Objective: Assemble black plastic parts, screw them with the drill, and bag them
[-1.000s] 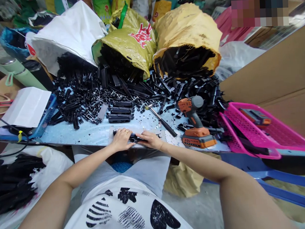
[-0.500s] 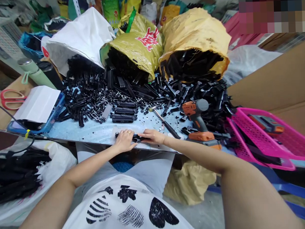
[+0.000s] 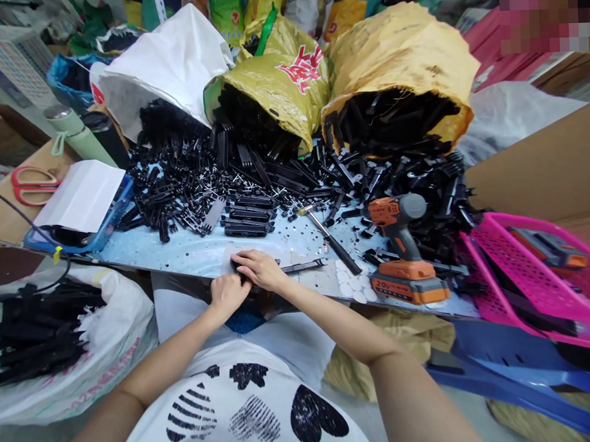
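Observation:
At the table's front edge, my left hand (image 3: 230, 294) is closed on the near end of a black plastic part, most of which the fingers hide. My right hand (image 3: 258, 269) lies over the same part from above, fingers bent and pressed on it, touching my left hand. A long, narrow black bar (image 3: 303, 265) sticks out to the right from beneath my right hand; whether it joins the held part I cannot tell. Beyond my hands lie several stacked black plastic pieces (image 3: 249, 217). To the right rests a hammer (image 3: 335, 244) with a dark handle.
An orange cordless drill (image 3: 402, 249) stands right of the hammer. Loose black parts (image 3: 178, 193) cover the table's back, below three open sacks, one of them white (image 3: 168, 64). A pink basket (image 3: 533, 271) stands at right, a blue tray (image 3: 99, 237) and scissors (image 3: 35, 185) at left.
My right hand has moved left, from the part's right side to over it beside my left hand. My left hand has shifted down to the near edge. The view has turned slightly.

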